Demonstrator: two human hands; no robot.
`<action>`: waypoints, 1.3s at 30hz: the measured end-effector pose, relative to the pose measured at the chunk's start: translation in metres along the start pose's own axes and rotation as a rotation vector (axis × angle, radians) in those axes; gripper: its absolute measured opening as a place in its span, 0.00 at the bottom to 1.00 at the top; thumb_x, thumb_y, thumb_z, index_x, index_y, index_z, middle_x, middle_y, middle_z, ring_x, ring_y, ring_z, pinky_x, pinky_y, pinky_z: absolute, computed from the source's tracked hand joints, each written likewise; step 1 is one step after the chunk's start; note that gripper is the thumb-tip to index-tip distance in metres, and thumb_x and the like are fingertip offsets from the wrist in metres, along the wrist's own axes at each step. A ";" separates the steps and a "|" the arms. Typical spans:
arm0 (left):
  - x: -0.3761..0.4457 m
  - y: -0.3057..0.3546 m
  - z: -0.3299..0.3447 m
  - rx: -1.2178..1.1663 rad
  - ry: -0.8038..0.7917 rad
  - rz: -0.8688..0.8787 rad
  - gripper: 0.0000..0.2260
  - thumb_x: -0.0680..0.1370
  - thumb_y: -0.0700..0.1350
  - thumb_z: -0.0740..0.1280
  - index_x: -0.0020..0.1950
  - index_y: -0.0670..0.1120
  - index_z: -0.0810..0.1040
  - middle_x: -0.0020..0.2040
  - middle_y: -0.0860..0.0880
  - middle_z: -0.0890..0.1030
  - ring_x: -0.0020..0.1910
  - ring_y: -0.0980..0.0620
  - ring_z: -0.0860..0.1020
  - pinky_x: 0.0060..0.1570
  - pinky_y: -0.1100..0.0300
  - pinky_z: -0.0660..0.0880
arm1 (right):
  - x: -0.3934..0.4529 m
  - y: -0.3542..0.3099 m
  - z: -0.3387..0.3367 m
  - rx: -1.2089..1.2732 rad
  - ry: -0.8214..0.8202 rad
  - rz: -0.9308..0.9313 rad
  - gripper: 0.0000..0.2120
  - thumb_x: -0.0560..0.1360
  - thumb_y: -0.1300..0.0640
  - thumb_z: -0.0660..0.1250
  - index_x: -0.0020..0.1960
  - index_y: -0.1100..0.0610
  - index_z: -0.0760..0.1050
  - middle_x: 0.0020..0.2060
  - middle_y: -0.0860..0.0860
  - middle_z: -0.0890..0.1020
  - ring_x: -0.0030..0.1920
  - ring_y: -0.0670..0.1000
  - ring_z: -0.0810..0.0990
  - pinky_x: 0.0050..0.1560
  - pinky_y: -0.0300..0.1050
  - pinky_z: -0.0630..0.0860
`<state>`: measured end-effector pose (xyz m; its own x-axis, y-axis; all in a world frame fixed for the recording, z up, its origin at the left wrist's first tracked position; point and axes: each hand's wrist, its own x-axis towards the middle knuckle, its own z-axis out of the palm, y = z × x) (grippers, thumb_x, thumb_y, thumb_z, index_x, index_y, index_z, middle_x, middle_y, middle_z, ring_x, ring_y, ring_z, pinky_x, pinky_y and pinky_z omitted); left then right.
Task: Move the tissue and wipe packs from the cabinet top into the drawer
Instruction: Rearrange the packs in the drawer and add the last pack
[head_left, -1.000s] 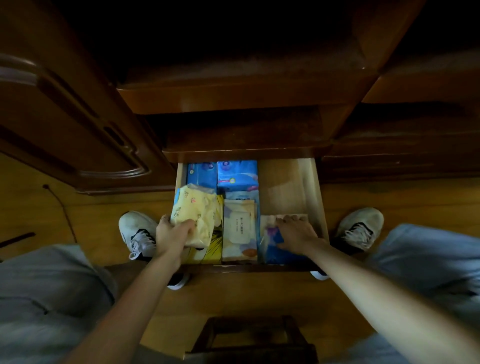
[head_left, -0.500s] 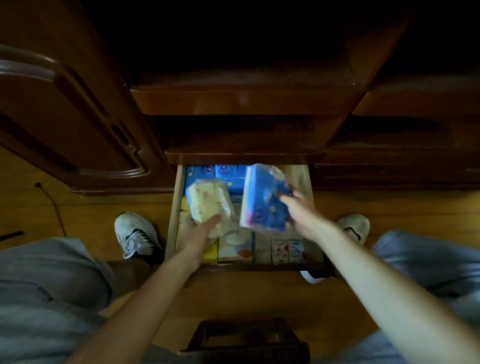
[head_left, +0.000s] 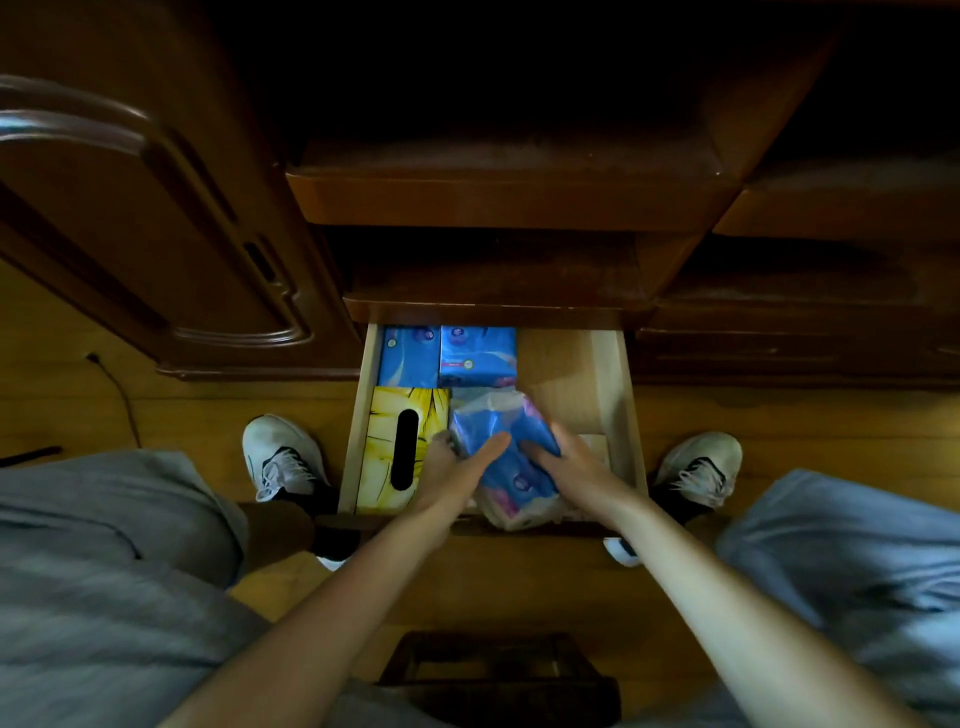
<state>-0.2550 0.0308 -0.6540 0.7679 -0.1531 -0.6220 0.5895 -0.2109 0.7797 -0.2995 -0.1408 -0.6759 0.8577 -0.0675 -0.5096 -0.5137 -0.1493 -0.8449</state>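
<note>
The light wooden drawer stands pulled out below the dark cabinet. Two blue packs lie side by side at its back left. A yellow tissue box with a black slot fills the front left. In the middle front is a blue pack in clear wrap, held low in the drawer by both hands. My left hand grips its left side, thumb laid across the top. My right hand grips its right side. What lies under this pack is hidden.
The drawer's back right floor shows bare wood. A carved cabinet door hangs open at the left. Dark ledges jut out above the drawer. My shoes flank the drawer, and a dark stool stands below.
Both hands came down from above the drawer. The left hand no longer holds the pale yellow pack and has joined the right on the blue pack, now low in the drawer's middle front.
</note>
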 end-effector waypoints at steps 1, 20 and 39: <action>0.002 -0.002 -0.001 0.019 -0.010 -0.033 0.14 0.71 0.51 0.78 0.52 0.50 0.77 0.50 0.50 0.85 0.46 0.53 0.84 0.42 0.58 0.82 | -0.002 0.001 -0.002 -0.030 -0.036 0.015 0.20 0.81 0.45 0.66 0.71 0.43 0.69 0.58 0.44 0.83 0.53 0.38 0.84 0.46 0.35 0.80; -0.010 -0.012 0.009 0.170 -0.222 -0.251 0.34 0.62 0.68 0.77 0.61 0.50 0.79 0.55 0.47 0.85 0.52 0.48 0.84 0.55 0.49 0.81 | -0.036 -0.004 -0.027 -0.711 -0.322 -0.026 0.55 0.62 0.51 0.80 0.77 0.38 0.48 0.56 0.34 0.74 0.48 0.37 0.77 0.36 0.32 0.76; 0.016 -0.038 0.001 0.386 -0.080 0.227 0.15 0.77 0.57 0.70 0.61 0.56 0.74 0.55 0.56 0.80 0.51 0.59 0.80 0.49 0.55 0.81 | 0.022 -0.018 -0.089 -0.453 -0.334 0.084 0.08 0.81 0.47 0.68 0.56 0.50 0.77 0.46 0.47 0.85 0.44 0.43 0.85 0.38 0.34 0.78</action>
<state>-0.2650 0.0349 -0.6938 0.8363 -0.3080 -0.4537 0.2603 -0.5052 0.8228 -0.2700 -0.2278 -0.6573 0.7241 0.2071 -0.6578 -0.4570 -0.5702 -0.6826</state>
